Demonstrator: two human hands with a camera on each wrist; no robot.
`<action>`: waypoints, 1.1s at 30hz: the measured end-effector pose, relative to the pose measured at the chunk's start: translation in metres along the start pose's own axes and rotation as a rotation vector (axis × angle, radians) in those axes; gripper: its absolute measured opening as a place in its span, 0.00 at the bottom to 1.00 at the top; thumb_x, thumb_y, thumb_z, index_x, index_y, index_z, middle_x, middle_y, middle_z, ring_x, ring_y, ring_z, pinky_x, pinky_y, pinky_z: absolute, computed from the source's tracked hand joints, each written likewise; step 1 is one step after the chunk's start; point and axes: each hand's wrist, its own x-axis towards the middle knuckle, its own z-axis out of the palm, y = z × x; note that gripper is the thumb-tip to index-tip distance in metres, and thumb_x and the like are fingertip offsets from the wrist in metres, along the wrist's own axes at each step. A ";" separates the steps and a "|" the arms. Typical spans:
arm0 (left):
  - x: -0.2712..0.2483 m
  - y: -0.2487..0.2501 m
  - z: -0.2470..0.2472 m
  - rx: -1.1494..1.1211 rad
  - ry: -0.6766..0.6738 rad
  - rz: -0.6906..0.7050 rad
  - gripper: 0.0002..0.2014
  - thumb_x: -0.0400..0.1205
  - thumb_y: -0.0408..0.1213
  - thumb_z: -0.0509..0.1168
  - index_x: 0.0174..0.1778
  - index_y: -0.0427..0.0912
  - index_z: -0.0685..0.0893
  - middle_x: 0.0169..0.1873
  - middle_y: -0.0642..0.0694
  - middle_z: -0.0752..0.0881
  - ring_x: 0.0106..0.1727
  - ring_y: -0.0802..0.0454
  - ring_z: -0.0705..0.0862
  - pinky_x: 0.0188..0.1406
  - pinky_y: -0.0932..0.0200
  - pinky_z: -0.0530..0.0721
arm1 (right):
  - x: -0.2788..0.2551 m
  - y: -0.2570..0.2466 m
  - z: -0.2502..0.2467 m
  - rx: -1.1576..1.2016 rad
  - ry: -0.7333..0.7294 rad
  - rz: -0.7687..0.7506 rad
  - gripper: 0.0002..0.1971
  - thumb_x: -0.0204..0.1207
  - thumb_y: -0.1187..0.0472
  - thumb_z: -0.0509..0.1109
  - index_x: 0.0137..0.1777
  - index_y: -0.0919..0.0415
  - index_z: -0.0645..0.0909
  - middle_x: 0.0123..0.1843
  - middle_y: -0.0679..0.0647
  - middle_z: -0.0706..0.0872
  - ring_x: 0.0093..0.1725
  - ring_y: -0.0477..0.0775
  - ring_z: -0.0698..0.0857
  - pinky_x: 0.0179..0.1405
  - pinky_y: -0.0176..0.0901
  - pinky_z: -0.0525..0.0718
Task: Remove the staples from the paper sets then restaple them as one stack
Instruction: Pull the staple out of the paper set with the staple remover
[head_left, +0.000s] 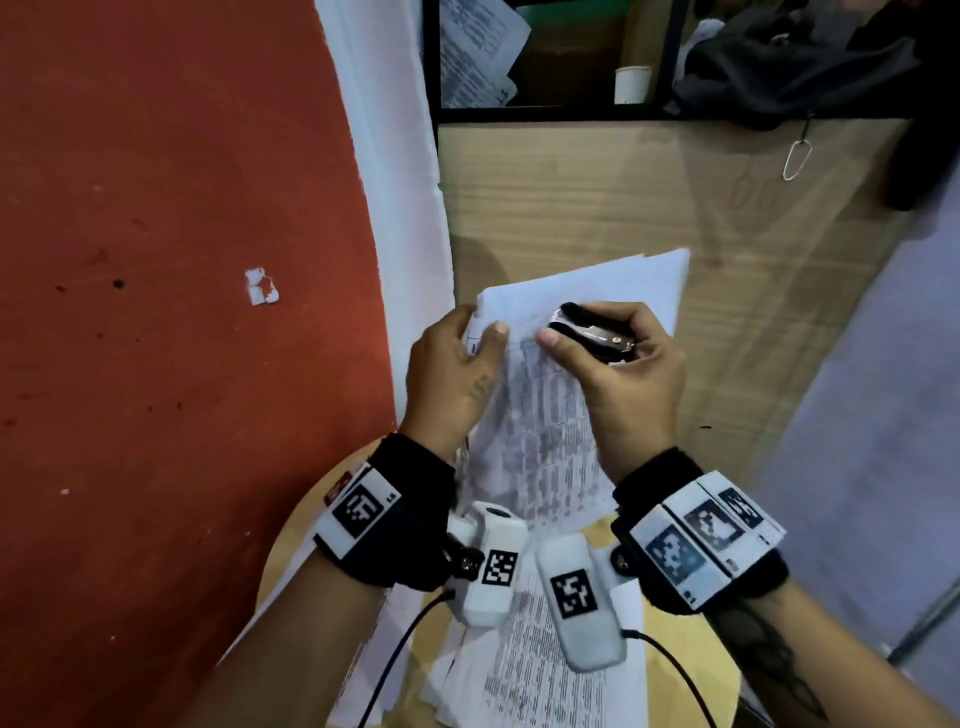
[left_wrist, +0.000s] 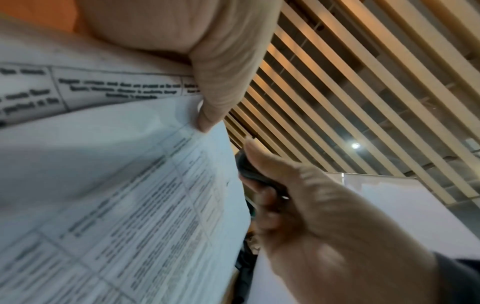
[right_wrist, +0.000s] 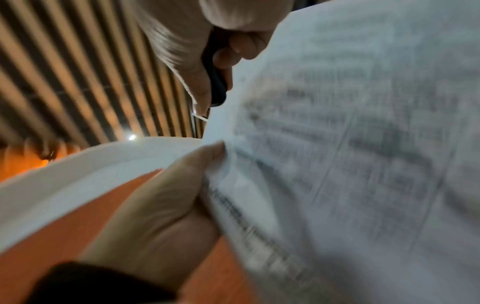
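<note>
My left hand (head_left: 451, 371) pinches the paper set's (head_left: 545, 415) corner; my right hand (head_left: 618, 358) grips the staple remover (head_left: 592, 335). Unstapling underway, I judge; restapling remains.

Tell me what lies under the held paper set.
Under the paper set gripped by the left hand lie more printed sheets on a round wooden table. The wrist cameras and the set itself cover much of them; any staples there cannot be seen.
</note>
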 end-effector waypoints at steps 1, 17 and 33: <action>0.002 -0.005 -0.004 0.029 0.005 -0.005 0.27 0.72 0.58 0.60 0.48 0.37 0.86 0.43 0.37 0.90 0.47 0.37 0.87 0.50 0.39 0.84 | 0.002 0.003 -0.004 -0.069 0.004 -0.039 0.15 0.60 0.72 0.81 0.42 0.57 0.82 0.43 0.54 0.89 0.42 0.47 0.89 0.48 0.40 0.86; 0.022 -0.033 -0.035 0.144 -0.213 -0.171 0.18 0.76 0.48 0.72 0.53 0.38 0.84 0.11 0.56 0.66 0.15 0.61 0.58 0.20 0.65 0.59 | 0.040 0.025 -0.039 -0.908 -0.595 -0.256 0.25 0.53 0.60 0.86 0.52 0.55 0.86 0.68 0.57 0.77 0.63 0.50 0.77 0.59 0.49 0.79; 0.035 -0.011 -0.046 0.727 -0.256 0.211 0.45 0.61 0.57 0.77 0.75 0.55 0.70 0.66 0.51 0.77 0.67 0.45 0.73 0.63 0.46 0.69 | 0.070 0.006 -0.022 -0.862 -0.942 -0.036 0.24 0.48 0.59 0.88 0.45 0.59 0.86 0.44 0.50 0.86 0.46 0.51 0.86 0.51 0.55 0.83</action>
